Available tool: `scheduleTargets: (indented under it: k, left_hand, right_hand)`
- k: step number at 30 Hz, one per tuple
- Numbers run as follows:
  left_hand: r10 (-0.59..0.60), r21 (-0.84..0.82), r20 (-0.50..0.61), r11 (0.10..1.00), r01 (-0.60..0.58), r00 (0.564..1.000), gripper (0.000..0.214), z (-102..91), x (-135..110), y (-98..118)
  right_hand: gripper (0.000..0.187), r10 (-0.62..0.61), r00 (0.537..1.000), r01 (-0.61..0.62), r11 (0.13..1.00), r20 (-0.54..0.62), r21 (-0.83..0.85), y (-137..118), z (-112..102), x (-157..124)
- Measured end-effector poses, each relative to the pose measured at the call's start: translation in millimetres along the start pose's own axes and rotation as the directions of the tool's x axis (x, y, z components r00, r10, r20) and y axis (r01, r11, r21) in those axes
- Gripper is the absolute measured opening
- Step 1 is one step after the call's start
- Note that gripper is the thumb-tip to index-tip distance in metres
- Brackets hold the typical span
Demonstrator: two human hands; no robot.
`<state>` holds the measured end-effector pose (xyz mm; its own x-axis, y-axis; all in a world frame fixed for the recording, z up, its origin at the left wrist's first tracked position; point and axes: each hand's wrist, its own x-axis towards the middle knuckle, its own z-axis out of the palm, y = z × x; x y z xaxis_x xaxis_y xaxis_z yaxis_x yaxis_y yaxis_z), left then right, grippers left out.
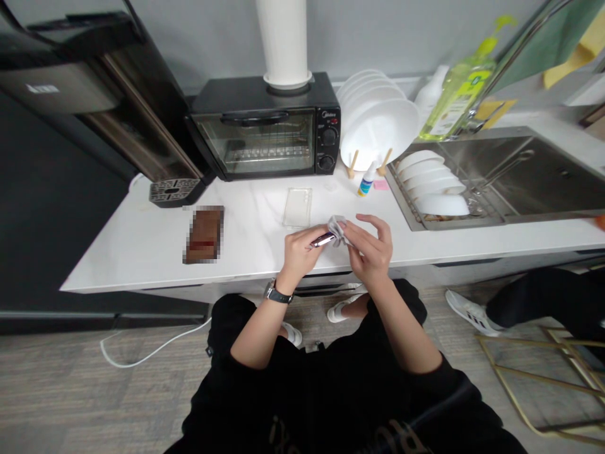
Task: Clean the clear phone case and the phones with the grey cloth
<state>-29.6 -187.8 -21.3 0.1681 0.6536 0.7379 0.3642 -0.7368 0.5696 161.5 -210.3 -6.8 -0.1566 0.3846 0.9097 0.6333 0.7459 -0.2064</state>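
Note:
Near the counter's front edge, my left hand [299, 253] is closed around a smartphone [323, 239], which I see nearly edge-on. My right hand [373, 252] pinches a crumpled grey cloth [336, 228] against the phone's end; its index finger is raised away. A clear phone case [297, 207] lies flat on the counter just beyond my left hand. Farther back stands a small spray bottle [365, 180] with a blue and yellow label, beside a pink piece [380, 185]. My fingers hide much of the phone.
A black toaster oven [265, 135] stands at the back, with white plates [378, 126] in a rack beside it. To the right is a sink [515, 176] holding bowls [432, 180]. A blurred brown object [204, 234] lies left. Another person's shoe [472, 312] shows at right.

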Motion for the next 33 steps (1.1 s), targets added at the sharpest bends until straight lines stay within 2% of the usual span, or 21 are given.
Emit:
scheduleTargets:
  k: [6, 8, 10, 12, 15, 18, 24, 28, 33]
  left_hand:
    - [0.013, 0.05, -0.042, 0.999, -0.011, 0.999, 0.023, 2.3, -6, -8]
    - [-0.027, 0.019, -0.016, 0.999, 0.028, 1.0, 0.021, 3.3, -9, -10]
    - [-0.052, -0.035, 0.026, 0.998, 0.053, 0.998, 0.028, 4.0, -11, -10]
    - [-0.05, -0.066, 0.036, 0.996, 0.053, 0.998, 0.029, 4.5, -11, -10]
    - [0.017, -0.009, -0.029, 1.0, -0.017, 0.999, 0.018, 4.2, -8, -10]
    - [0.063, 0.039, -0.043, 0.997, -0.062, 0.997, 0.023, 2.4, -3, -7]
    - [-0.029, -0.01, 0.03, 1.0, 0.029, 0.999, 0.014, -0.1, -1, 1]
    - [-0.033, -0.037, 0.023, 0.999, 0.033, 0.999, 0.017, 0.3, -2, 1]
    - [-0.04, -0.005, 0.002, 0.999, 0.04, 0.999, 0.012, 0.3, -2, -3]
  right_hand:
    - [0.059, -0.096, 0.995, 0.095, 0.995, 0.042, 0.02, -26, 12, 5]
    - [0.056, -0.12, 0.991, 0.119, 0.993, 0.061, 0.028, -33, 16, 6]
    - [0.053, -0.136, 0.988, 0.134, 0.99, 0.074, 0.037, -35, 19, 6]
    - [0.051, -0.141, 0.987, 0.138, 0.99, 0.081, 0.038, -33, 19, 5]
    - [0.051, -0.114, 0.99, 0.113, 0.993, 0.087, 0.016, -24, 16, 3]
    - [0.055, -0.077, 0.995, 0.077, 0.997, 0.07, 0.003, -11, 9, 1]
    - [0.06, -0.048, 0.998, 0.048, 0.999, 0.034, 0.014, 11, -1, 0]
    - [0.061, -0.039, 0.999, 0.039, 0.999, 0.002, 0.021, 13, 0, -2]
    - [0.063, -0.023, 1.0, 0.023, 1.0, 0.003, -0.001, 1, 6, 0]
